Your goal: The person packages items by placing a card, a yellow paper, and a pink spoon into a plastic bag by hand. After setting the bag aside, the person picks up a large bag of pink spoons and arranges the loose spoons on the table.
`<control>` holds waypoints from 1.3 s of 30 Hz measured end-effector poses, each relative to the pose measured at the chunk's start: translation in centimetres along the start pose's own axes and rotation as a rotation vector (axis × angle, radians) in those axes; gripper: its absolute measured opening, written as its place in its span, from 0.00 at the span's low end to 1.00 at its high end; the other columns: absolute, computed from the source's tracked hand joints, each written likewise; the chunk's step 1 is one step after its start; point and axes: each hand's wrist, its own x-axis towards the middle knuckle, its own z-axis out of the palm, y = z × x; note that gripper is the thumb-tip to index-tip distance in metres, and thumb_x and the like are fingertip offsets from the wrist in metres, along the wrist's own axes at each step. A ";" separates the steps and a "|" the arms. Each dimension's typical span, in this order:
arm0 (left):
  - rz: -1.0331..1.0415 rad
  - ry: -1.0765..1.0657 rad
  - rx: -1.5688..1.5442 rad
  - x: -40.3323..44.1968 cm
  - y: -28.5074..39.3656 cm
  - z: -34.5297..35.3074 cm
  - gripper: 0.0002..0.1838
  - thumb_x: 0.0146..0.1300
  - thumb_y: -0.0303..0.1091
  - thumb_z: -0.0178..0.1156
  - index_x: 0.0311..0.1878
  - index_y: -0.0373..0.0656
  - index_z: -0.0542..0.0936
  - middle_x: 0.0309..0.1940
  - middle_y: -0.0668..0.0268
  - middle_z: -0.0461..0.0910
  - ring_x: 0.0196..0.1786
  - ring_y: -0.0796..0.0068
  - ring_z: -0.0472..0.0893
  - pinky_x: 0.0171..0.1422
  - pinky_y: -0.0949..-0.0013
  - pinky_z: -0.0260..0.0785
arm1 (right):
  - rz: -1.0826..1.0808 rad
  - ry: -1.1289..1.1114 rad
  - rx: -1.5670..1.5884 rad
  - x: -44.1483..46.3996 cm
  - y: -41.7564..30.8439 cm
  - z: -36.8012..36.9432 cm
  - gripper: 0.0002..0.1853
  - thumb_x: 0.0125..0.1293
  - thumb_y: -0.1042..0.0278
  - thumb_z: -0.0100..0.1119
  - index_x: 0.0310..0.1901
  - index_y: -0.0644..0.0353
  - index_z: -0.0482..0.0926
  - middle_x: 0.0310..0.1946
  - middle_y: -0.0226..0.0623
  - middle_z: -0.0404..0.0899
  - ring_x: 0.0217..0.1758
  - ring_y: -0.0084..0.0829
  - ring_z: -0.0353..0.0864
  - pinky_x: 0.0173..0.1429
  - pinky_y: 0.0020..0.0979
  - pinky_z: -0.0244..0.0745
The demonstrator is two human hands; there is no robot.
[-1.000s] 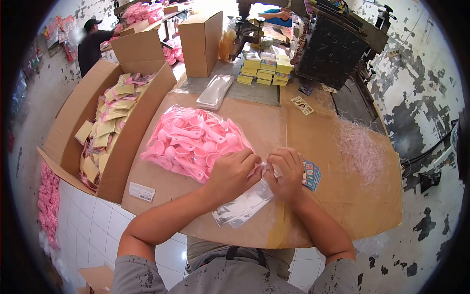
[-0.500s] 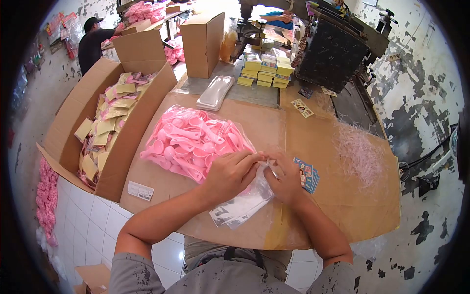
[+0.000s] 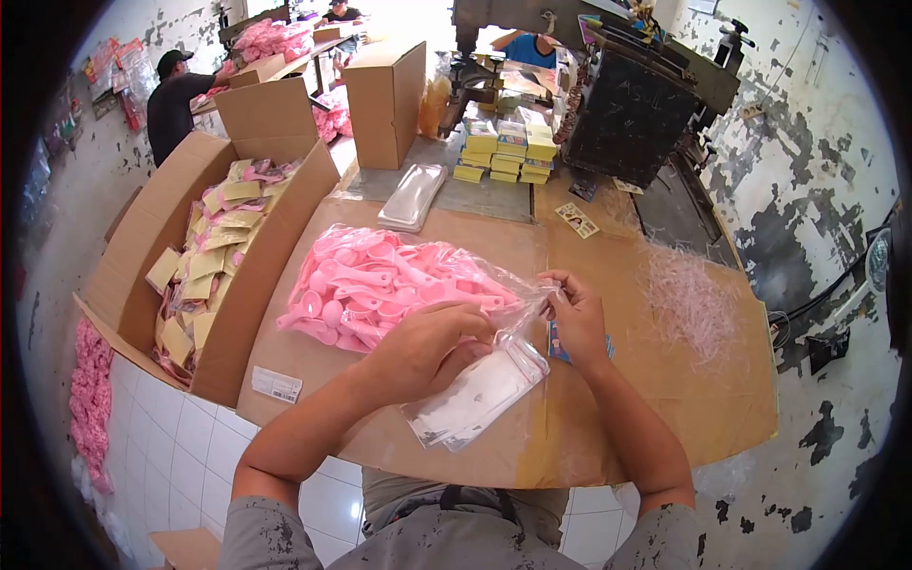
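A large clear bag full of pink plastic spoons lies on the cardboard-covered table, its gathered end stretching to the right. My right hand pinches that end between thumb and fingers. Left of it, my left hand has its fingers curled in beside the bag's lower edge; what its fingertips hold, if anything, is hidden. Below the hands lies a stack of small clear plastic sleeves. Blue printed cards are partly covered by my right hand.
An open carton of packed pink items with yellow cards stands at left. Farther back are clear trays or sleeves, yellow card stacks, a tall box and a black machine. Shredded plastic lies right. A person works behind.
My hands have moved apart: the left to the left, the right slightly right and up, drawing out the bag's end. The sleeves below are more exposed, and the blue cards more covered.
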 end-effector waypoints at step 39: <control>-0.420 0.726 0.010 -1.2 -3.1 -15.1 0.15 0.79 0.36 0.63 0.56 0.34 0.85 0.44 0.65 0.87 0.42 0.81 0.86 0.51 0.73 0.80 | -0.019 -0.485 -0.246 6.4 4.1 -4.9 0.10 0.64 0.76 0.70 0.43 0.61 0.79 0.34 0.29 0.81 0.37 0.20 0.81 0.43 0.26 0.79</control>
